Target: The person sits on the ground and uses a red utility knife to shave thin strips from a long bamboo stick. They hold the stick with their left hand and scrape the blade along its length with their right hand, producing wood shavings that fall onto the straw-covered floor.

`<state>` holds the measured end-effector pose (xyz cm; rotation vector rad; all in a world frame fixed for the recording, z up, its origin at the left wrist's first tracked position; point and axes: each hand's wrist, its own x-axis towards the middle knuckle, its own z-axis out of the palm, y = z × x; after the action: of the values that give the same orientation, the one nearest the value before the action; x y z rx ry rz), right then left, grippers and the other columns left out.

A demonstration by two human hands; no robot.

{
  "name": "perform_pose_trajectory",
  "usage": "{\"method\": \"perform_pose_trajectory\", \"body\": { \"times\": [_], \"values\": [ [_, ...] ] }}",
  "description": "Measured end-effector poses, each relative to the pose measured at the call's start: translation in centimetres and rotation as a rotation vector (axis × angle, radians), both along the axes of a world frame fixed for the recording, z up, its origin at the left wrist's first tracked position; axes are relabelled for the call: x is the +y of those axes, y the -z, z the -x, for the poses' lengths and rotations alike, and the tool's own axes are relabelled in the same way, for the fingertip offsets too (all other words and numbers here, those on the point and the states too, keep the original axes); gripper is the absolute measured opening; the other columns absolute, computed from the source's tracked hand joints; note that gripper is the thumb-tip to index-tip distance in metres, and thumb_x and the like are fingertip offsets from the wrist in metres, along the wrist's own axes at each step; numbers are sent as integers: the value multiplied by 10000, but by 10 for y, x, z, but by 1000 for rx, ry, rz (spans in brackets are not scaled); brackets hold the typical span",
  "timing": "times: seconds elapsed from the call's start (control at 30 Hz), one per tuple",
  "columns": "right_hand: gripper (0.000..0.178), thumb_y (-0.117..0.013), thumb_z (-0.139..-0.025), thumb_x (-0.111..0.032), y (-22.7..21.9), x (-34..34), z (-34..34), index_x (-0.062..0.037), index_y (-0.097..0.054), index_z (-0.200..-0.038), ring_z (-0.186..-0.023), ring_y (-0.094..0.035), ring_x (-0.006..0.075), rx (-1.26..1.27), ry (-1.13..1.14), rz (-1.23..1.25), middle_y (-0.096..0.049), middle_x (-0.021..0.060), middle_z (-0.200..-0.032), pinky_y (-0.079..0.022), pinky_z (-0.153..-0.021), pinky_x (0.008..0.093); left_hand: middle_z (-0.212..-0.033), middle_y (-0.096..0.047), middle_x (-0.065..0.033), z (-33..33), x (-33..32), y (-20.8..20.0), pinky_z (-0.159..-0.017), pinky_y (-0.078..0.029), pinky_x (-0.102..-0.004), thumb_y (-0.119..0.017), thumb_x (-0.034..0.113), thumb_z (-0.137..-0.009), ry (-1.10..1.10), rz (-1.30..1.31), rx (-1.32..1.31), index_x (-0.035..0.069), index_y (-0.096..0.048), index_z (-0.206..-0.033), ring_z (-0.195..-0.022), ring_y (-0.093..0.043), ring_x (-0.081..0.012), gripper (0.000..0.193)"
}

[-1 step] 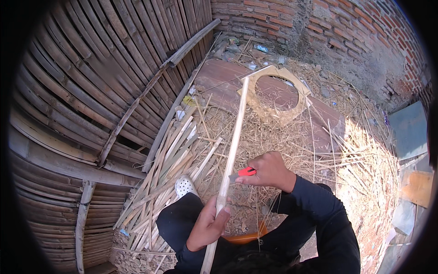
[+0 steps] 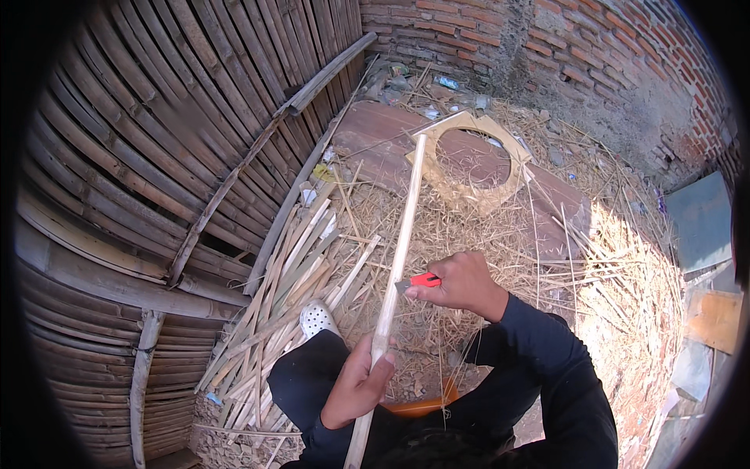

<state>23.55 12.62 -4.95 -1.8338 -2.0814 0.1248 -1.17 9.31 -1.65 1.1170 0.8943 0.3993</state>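
Observation:
A long pale bamboo strip slants away from my lap, its far end by the wooden board with a round hole. My left hand is closed around its lower part, just below a node. In my right hand is a red utility knife, gripped by its handle. The grey blade points left and meets the strip's right edge a little above my left hand. Most of the knife handle is hidden inside my right fingers.
A pile of split bamboo strips lies left, beside a white clog. Ahead is the holed board amid shavings, on a brown sheet. A bamboo wall rises left, a brick wall behind. Something orange shows between my legs.
My right hand with the knife has shifted slightly up and away along the bamboo strip. My left hand stays in the same place on it.

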Motion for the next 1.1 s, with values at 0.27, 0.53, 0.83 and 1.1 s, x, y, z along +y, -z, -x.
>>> {"method": "perform_pose_trajectory", "body": {
  "times": [0.27,0.53,0.83,1.1],
  "values": [
    [656,-544,-738,-736,7,-11,22,-110,-642,-569,-436,-579,264,16,-168,45,-553,76,-469,-432,-421,366,-674,-441,24,0,-1,13,-432,-333,-199,-476,146,-973,-15,-14,-18,51,-446,-1169,-486,-380,-35,220],
    [676,-503,-770,-732,14,38,-28,-100,-654,-582,-454,-577,285,-36,222,21,-533,108,-459,-434,-437,385,-666,-428,28,-1,-10,22,-421,-340,-188,-476,181,-979,57,-77,-56,60,-442,-1151,-505,-382,-29,213],
    [738,-452,-781,-764,16,6,12,-78,-672,-621,-467,-578,314,66,15,93,-542,138,-470,-427,-457,426,-683,-445,29,6,-3,9,-431,-345,-196,-483,181,-972,2,-26,26,56,-454,-1141,-499,-385,-26,212],
    [679,-489,-793,-719,25,60,-62,-91,-675,-615,-519,-595,321,-10,226,-49,-565,131,-511,-454,-510,431,-666,-436,45,9,-16,29,-424,-314,-189,-472,181,-980,66,-153,-28,57,-449,-1145,-471,-366,-23,208]
  ]
}}
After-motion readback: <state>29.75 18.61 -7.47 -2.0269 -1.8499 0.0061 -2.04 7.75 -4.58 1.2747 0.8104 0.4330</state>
